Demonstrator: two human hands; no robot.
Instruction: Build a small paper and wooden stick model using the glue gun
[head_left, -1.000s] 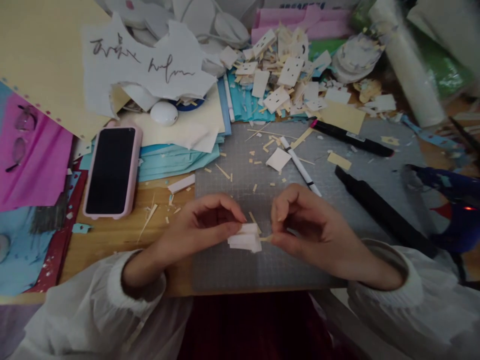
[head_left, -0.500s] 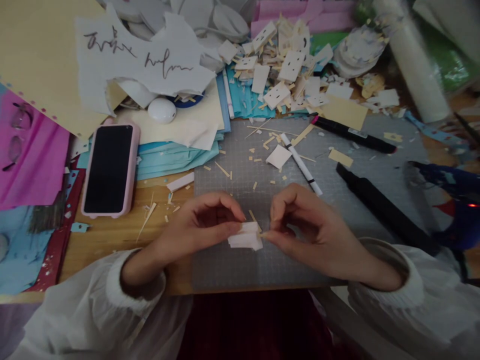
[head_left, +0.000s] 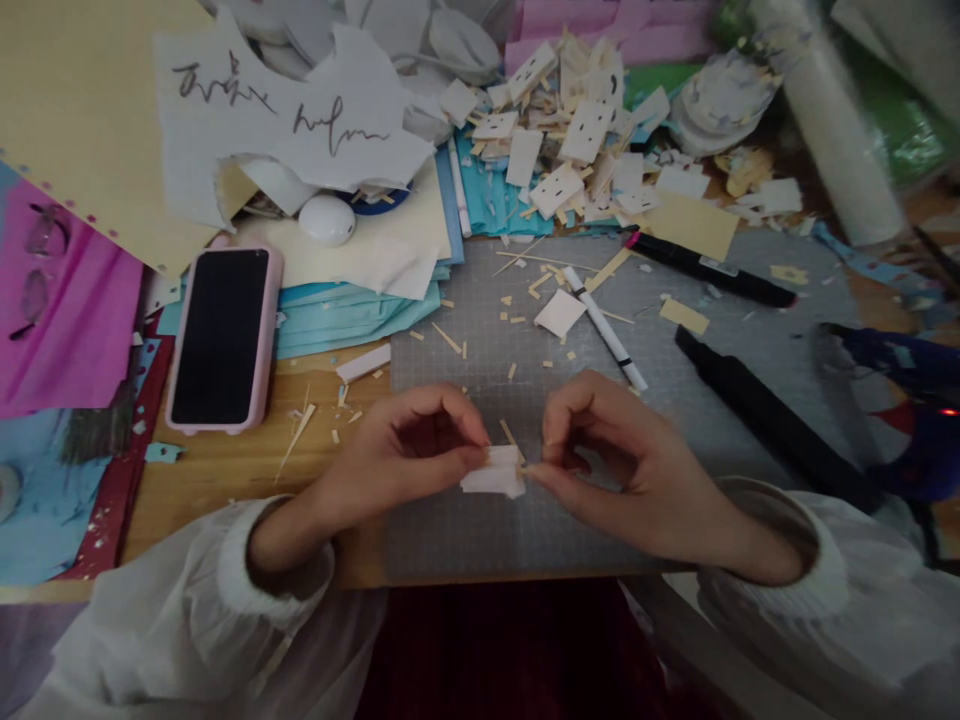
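My left hand (head_left: 420, 447) is closed, thumb and forefinger pinching a small folded white paper piece (head_left: 491, 476) above the near part of a grey cutting mat (head_left: 457, 540). My right hand (head_left: 622, 465) is closed too; its thumb and forefinger grip a tiny pale yellow paper strip (head_left: 523, 470) at the paper piece's right edge. Whether the strip is attached there, I cannot tell. On the mat beyond my hands lie a white square (head_left: 560, 314), a white marker (head_left: 606, 330) and several yellow paper scraps.
A phone in a pink case (head_left: 225, 338) lies at left, beside stacked blue and cream paper (head_left: 360, 318). Small paper figures are heaped (head_left: 585, 130) at the back. At right are a black-and-pink marker (head_left: 709, 268), a black tool-like object (head_left: 765, 410) and a dark blue object (head_left: 915, 420).
Both hands hold nearly the same pose around the paper piece. The whole view has shifted very slightly; nothing else has visibly moved.
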